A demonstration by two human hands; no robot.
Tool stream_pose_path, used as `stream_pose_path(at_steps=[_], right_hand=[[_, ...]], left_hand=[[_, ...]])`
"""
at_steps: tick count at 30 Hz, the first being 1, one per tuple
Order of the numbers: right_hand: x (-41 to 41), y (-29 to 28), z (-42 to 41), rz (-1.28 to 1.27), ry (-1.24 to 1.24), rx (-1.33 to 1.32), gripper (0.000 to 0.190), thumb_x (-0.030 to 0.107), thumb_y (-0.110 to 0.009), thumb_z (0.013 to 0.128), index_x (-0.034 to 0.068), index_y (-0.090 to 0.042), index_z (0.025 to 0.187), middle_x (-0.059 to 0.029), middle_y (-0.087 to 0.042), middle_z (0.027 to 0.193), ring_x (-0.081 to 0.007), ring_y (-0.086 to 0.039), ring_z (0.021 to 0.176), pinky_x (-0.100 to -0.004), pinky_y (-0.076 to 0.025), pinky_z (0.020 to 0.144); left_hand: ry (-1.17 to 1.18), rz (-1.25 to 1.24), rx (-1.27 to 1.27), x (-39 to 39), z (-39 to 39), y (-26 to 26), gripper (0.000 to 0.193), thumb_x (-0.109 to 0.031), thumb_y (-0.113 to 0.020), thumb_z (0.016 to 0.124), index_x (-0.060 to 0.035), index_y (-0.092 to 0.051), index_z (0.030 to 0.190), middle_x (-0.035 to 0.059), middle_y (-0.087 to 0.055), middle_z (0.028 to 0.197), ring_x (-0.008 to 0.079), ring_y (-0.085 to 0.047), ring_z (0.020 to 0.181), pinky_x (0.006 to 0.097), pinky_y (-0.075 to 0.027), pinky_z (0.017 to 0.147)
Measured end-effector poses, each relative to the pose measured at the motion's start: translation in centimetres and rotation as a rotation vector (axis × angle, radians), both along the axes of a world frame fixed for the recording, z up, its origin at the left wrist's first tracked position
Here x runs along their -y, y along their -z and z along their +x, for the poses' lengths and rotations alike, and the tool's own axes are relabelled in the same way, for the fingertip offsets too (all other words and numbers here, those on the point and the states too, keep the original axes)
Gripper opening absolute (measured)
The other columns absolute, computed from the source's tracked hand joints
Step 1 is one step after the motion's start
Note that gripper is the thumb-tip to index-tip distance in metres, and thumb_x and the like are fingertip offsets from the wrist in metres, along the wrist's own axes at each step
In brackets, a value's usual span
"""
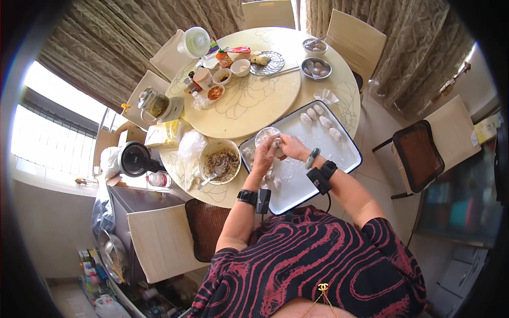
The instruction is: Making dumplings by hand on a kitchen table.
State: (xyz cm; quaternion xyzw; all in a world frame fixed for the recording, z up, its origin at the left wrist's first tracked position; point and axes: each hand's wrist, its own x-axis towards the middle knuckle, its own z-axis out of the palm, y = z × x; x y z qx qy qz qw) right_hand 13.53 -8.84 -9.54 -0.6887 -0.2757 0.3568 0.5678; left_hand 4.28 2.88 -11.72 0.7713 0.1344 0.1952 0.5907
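Observation:
My left hand (264, 154) and my right hand (295, 147) meet over a white enamel tray (308, 169) with a dark rim. Pinched between their fingers is a pale, floury piece of dough (278, 148), partly covered by the fingers. Just beyond them a small white bowl (259, 136) holds what looks like flour. Several oval dough dumplings (325, 121) lie at the tray's far right. Floury dough lumps (276, 183) lie at its left side, partly behind my left forearm. A larger bowl (202, 158) of chopped filling (222, 159) stands left of the tray, a spoon (207, 181) in it.
The round table has a turntable (254, 103) bearing small bowls, jars and a patterned metal plate (274, 59). Two bowls of oval items, one a metal bowl (329, 74), stand far right. A glass kettle (153, 104), plastic bag (191, 145) and fan (135, 159) are left. Chairs surround the table.

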Motion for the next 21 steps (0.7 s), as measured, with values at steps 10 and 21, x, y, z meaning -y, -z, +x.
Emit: stream_pose_path(at_steps=[10, 21], right_hand=[[-0.3, -0.1, 0.3, -0.161, -0.018, 0.196, 0.019, 0.007, -0.049, 0.086, -0.006, -0.055, 0.099, -0.013, -0.06, 0.094, -0.0186, -0.061, 0.085, -0.0322, -0.057, 0.065], [-0.3, -0.6, -0.5, -0.047, 0.061, 0.041, 0.02, 0.01, -0.05, 0.087, -0.006, -0.055, 0.098, -0.0135, -0.062, 0.092, -0.0225, -0.065, 0.076, -0.0311, -0.058, 0.057]], left_hand=[[0.012, 0.321, 0.078, -0.6, -0.3, 0.8, 0.032, -0.007, -0.052, 0.086, -0.0015, -0.054, 0.118, 0.0124, -0.062, 0.106, 0.0173, -0.058, 0.097, 0.0282, -0.044, 0.085], [-0.056, -0.034, 0.02, -0.1, 0.2, 0.1, 0.026, -0.007, -0.053, 0.088, -0.0003, -0.057, 0.113, 0.0046, -0.064, 0.092, 0.0098, -0.057, 0.084, 0.023, -0.045, 0.077]])
